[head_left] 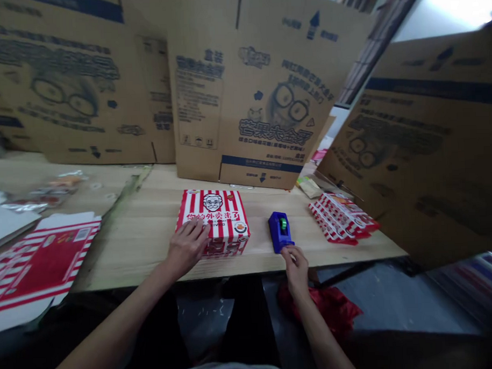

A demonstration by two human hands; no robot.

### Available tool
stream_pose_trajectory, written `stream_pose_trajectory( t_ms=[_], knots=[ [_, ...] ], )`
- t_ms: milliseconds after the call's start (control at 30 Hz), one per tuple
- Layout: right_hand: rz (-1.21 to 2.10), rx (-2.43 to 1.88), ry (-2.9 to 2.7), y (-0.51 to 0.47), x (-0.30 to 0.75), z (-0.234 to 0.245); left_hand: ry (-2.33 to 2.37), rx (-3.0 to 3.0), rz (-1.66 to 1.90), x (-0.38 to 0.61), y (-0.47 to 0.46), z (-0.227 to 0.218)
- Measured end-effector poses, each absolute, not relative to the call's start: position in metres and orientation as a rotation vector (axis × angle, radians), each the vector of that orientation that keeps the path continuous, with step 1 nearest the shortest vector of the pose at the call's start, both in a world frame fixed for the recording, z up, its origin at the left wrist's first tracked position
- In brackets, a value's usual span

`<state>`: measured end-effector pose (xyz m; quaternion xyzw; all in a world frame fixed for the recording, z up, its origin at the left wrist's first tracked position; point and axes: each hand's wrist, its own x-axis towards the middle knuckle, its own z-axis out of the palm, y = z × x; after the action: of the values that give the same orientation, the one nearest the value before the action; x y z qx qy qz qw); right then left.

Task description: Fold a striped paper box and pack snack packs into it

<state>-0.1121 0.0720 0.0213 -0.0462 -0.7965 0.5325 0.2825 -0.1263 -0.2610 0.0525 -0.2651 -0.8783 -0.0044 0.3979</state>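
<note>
On the table, near its front edge, sits a closed red-and-white striped cardboard box with a cartoon face on its lid. My left hand lies over the box's near left corner, its fingers flat on the lid. To the right stands a blue tape dispenser holding a green-cored roll. At the dispenser's near end my right hand is closed in a pinch, fingertips touching or very close to its cutting edge. Whatever is between those fingertips is too small to make out.
Folded striped cartons lie stacked at the right. A flat red-and-white carton lies at the left, with clear plastic packets behind it. Large brown cardboard boxes wall the table's back; another stands at the right.
</note>
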Motion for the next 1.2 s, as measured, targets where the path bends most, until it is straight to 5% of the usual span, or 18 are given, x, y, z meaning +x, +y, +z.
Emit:
stream_pose_trajectory(
  t_ms=[100, 233, 333, 467, 733, 967, 1200],
  knots=[
    [1.235, 0.706, -2.49, 0.026, -0.124, 0.087, -2.25, -0.656, -0.05, -0.127, -0.26, 0.052],
    [0.264, 1.576, -2.594, -0.051, -0.146, 0.142, -2.257, -0.643, -0.045, -0.126, -0.259, 0.051],
    [-0.371, 1.678, -2.466, -0.087, -0.158, 0.147, -2.258, -0.637, -0.075, -0.126, -0.258, 0.047],
    [-0.629, 1.643, -2.391, -0.103, -0.165, 0.147, -2.28, -0.633, -0.146, -0.125, -0.258, 0.045],
    [-0.594, 1.516, -2.618, -0.104, -0.166, 0.167, -2.19, -0.496, -0.202, -0.131, -0.247, 0.054],
    [0.309, 1.275, -2.754, -0.049, -0.174, 0.139, -2.22, -0.475, -0.219, -0.129, -0.245, 0.053],
    [0.55, 0.91, -2.942, -0.062, -0.193, 0.106, -2.23, -0.492, -0.205, -0.128, -0.246, 0.053]
  ],
)
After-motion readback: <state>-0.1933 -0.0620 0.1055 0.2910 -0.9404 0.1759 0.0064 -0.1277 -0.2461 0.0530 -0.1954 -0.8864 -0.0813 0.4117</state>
